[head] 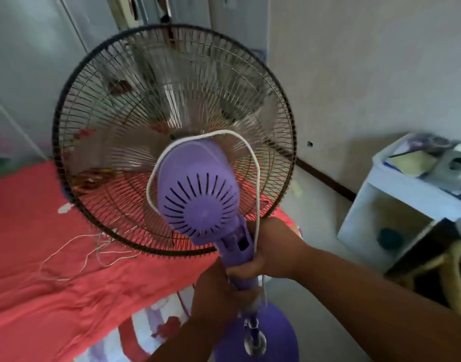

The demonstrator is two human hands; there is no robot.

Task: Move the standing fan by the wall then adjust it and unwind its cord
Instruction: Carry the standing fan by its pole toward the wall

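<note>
Right hand (269, 253): fingers wrapped around the purple neck of the standing fan (200, 205), just beneath the motor housing; the white cord (252, 163) runs down under this grip.

Left hand (216, 291): closed around the pole (251, 307) directly below the right hand, the two hands touching.

Standing fan: purple motor housing with radial vent slots, seen from behind; head tilted away from the viewer. Dark-rimmed wire cage (171, 105) with translucent blades inside.

Cord: white, looped over the top of the motor housing and down both sides, continuing along the pole.

Base (276, 338): round, purple, at the lower edge of view on pale floor.

Bed (41, 270): red cover, left of the fan; the cage's lower left rim overlaps its edge in view. Thin white wires (75, 253) lie loose on the cover.

White shelf unit (396, 194): right, well apart from the fan, cluttered on top.

Wall (354, 74): beige, dark skirting; bare floor (315, 205) lies open between fan, wall and shelf unit.
</note>
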